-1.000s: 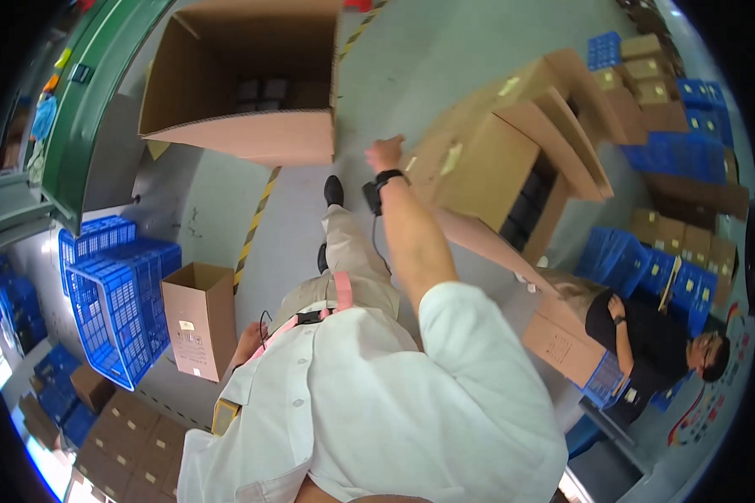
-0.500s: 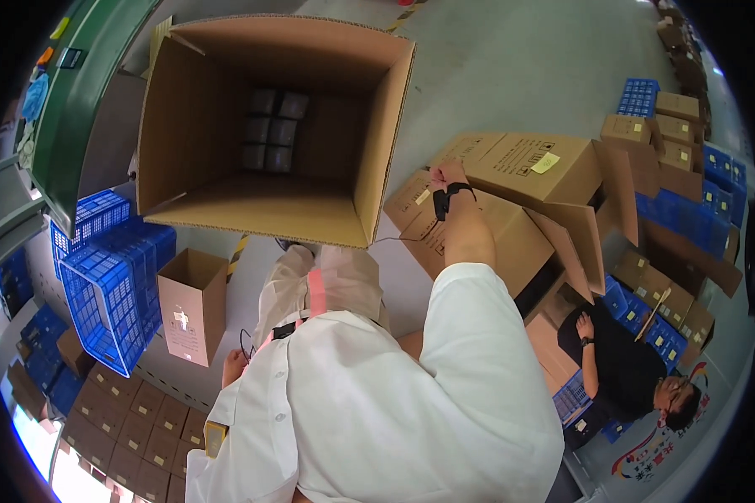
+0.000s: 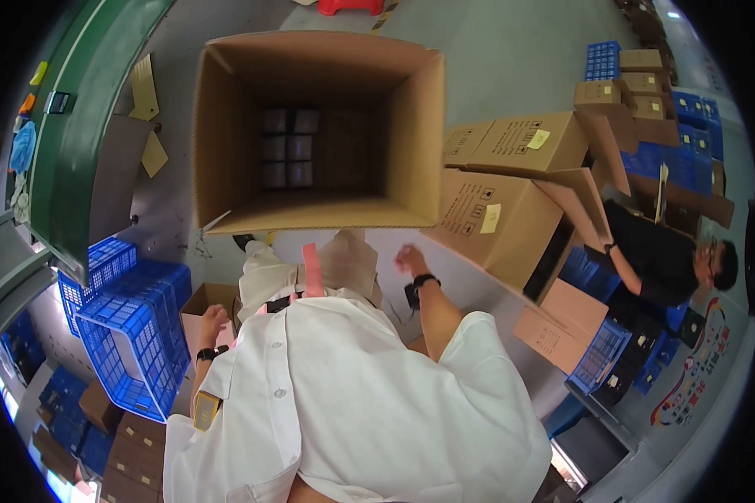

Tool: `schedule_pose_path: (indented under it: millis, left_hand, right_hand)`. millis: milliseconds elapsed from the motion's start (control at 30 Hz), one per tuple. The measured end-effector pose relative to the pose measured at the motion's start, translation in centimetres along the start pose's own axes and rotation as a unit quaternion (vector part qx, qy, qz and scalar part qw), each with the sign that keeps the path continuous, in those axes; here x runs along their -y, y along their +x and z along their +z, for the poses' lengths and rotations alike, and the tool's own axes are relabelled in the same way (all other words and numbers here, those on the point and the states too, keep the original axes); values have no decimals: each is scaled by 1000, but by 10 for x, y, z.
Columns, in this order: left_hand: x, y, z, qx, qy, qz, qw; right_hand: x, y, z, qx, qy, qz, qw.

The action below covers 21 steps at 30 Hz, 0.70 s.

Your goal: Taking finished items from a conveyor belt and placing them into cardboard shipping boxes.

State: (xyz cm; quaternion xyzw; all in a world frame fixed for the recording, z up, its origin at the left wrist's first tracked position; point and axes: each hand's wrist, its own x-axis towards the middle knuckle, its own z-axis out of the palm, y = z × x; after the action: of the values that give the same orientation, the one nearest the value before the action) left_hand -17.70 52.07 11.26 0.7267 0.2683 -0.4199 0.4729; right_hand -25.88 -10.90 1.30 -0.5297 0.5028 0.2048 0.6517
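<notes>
In front of me stands a large brown carton [image 3: 319, 214], its top open, with several pale blocks [image 3: 288, 149] in two columns at the bottom left. My right hand [image 3: 411, 261], slightly blurred, is in the air just below the carton's near right corner, fingers loosely bent and nothing visible in them. My left hand [image 3: 215, 324] hangs beside my left hip, over a smaller open carton [image 3: 195, 310]. Its fingers are loosely bent, and I see nothing held. Both wrists wear black bands. Neither hand touches the large carton.
To the right lie large cartons [image 3: 499, 216] with open flaps, and a person in black [image 3: 654, 251] beyond them. Blue crates [image 3: 134, 335] stand at the left, below a green-edged bench [image 3: 67, 142]. A red stool [image 3: 351, 7] is at the far edge.
My right hand has left the carton on the right and drawn back toward my body. My left hand has risen into clearer view. The large carton appears farther right as the view shifts.
</notes>
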Motion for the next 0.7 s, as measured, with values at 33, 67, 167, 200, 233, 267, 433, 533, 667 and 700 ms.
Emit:
schedule_pose_path:
  millis: [33, 67, 167, 200, 233, 267, 433, 533, 667, 700]
  left_hand:
    - [-11, 8, -17, -14, 18, 43, 999]
    - [-17, 16, -37, -11, 21, 45, 999]
    - [-30, 30, -88, -43, -20, 64, 997]
    - [-28, 37, -103, -38, -20, 69, 997]
    - [-21, 44, -121, -29, -24, 66, 997]
    - [-13, 49, -140, -20, -26, 62, 998]
    - [23, 37, -232, -36, 89, -11, 995]
    - [2, 57, -247, -22, 83, -14, 996]
    - [5, 35, -247, -63, 76, 28, 995]
    - [5, 32, -241, -50, 79, 64, 994]
  right_hand:
    - [-18, -26, 18, 50, -174, 98, 979]
    - [-40, -55, 42, 50, -219, 137, 965]
    - [-44, -109, 100, 18, -250, 152, 956]
    - [-38, -122, 115, -16, -229, 132, 964]
    - [-35, -129, 128, -50, -207, 113, 970]
    - [-42, -88, 102, -60, -180, 68, 979]
    - [126, -42, 85, -205, -127, -111, 964]
    - [161, -13, 0, -153, -370, -62, 914]
    - [193, -19, 37, -138, -149, -50, 978]
    - [221, -39, 59, -158, -59, -34, 985]
